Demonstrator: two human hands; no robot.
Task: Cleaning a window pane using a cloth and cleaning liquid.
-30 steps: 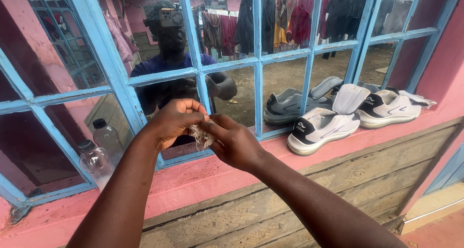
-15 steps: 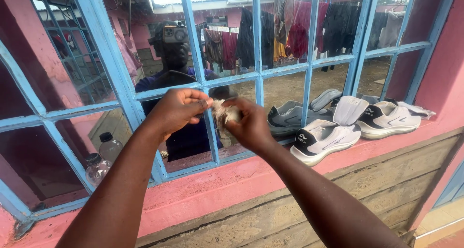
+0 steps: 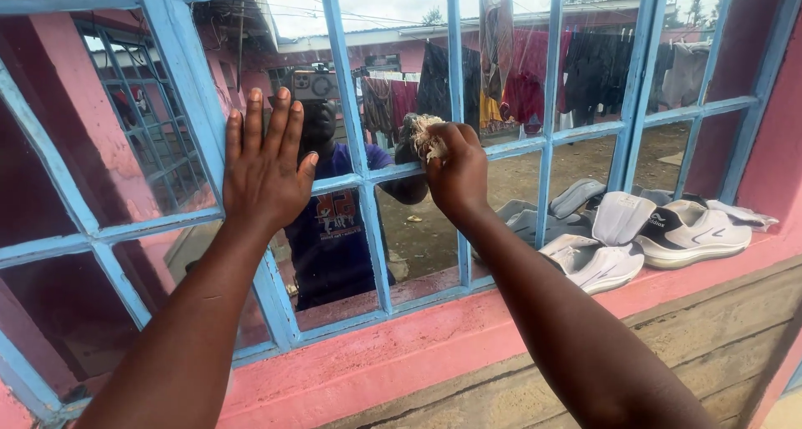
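Left hand (image 3: 266, 166) flat, fingers spread, on the blue window frame (image 3: 188, 86); right hand (image 3: 455, 170) at 12 o'clock clutching a crumpled rag (image 3: 424, 134), apparently against glass that hard pressure could crack.

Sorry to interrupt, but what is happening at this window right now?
A person presses a crumpled whitish wad against the glass of a blue-framed window with the right hand. The left hand lies flat and open on a pane. White sneakers sit on the pink ledge to the right.
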